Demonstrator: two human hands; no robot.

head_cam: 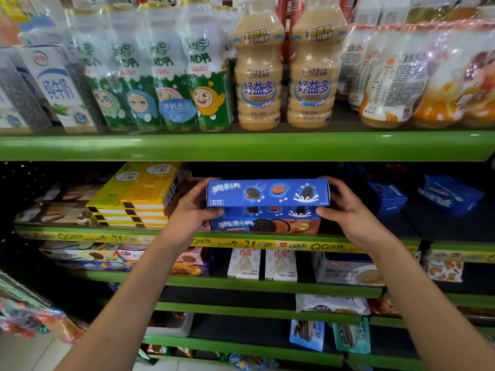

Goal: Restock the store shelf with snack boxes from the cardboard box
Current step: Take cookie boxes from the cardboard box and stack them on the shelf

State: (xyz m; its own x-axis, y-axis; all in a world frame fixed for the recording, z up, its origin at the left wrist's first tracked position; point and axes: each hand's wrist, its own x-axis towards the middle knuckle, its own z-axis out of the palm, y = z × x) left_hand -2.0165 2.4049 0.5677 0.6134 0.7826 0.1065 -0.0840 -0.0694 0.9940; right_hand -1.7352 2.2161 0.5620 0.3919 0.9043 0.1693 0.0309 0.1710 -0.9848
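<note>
- Left hand [194, 207] curled around the left end of the blue cookie box [267, 192], thumb on the front edge, fingers behind.
- Right hand [345, 207] gripping the right end of the same box, thumb under the front corner.
- Box held level, long side facing out, directly above the second blue cookie box [265, 223] and apparently touching it.
- Lower box lying at the front of the green shelf [241, 241], behind the yellow price strip [227, 242].
- Stack of yellow boxes [139, 196] just left of the left hand.
- More blue packs [450, 194] well to the right, deeper in the shelf.
- 2 beige drink bottles [258, 76] standing on the upper shelf [241, 145], above the held box.
</note>
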